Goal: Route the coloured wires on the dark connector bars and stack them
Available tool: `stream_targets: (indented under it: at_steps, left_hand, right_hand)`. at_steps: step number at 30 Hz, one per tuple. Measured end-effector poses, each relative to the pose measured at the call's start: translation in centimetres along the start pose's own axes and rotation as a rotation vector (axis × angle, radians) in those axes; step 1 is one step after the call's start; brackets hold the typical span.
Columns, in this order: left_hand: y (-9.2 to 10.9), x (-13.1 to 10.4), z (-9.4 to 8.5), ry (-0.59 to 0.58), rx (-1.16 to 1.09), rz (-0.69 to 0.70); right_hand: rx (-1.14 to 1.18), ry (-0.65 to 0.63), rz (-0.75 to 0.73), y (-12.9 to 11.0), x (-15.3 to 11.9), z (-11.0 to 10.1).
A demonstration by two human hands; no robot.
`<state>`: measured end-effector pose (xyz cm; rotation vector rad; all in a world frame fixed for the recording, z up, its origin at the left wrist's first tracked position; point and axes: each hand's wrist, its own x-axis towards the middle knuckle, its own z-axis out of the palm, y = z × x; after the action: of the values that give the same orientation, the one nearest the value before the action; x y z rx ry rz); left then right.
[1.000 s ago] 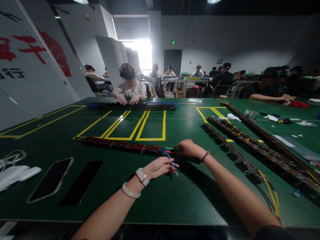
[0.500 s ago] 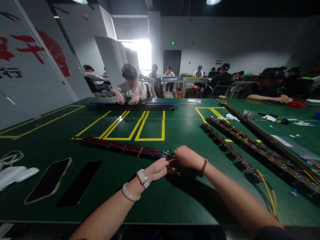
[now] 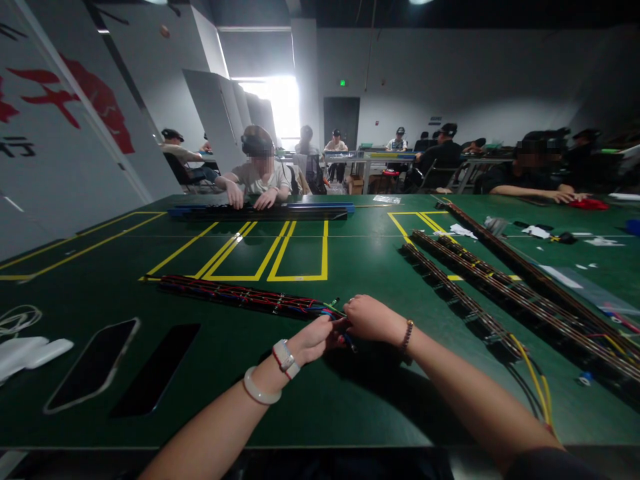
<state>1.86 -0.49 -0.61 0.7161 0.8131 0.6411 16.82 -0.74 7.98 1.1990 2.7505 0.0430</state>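
1 long, slim wire bundle (image 3: 246,295), mostly red, some blue, 1 end in 2 curled, gripping hands (image 3: 373,321)

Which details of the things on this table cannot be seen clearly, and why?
Head view: ends of the coloured wires, mostly hidden by the left hand and right hand.
Head view: white object, partly cut off by the left edge.
Head view: blue item near yellow wires, too small to identify.

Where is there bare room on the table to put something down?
The table is bare between the dark slabs and left arm, and inside the yellow outlines beyond the wired strip. Crowded: right side, by rails and scraps.
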Motion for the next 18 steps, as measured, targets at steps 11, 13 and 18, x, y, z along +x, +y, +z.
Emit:
stream_targets:
  at_steps: [11,13,18]
  left_hand:
    - [0.3,-0.7,0.4,-0.032,0.045,0.001]
    - [0.4,-0.7,0.3,-0.034,0.039,0.012]
    - [0.6,-0.5,-0.1,-0.13,-0.007,-0.018]
  right_hand:
    - [0.079,-0.058,0.069,0.9,-0.1,-1.3]
    - [0.087,-0.056,0.084,1.2,-0.2,-1.4]
    - [0.037,-0.031,0.119,1.6,0.0,-0.8]
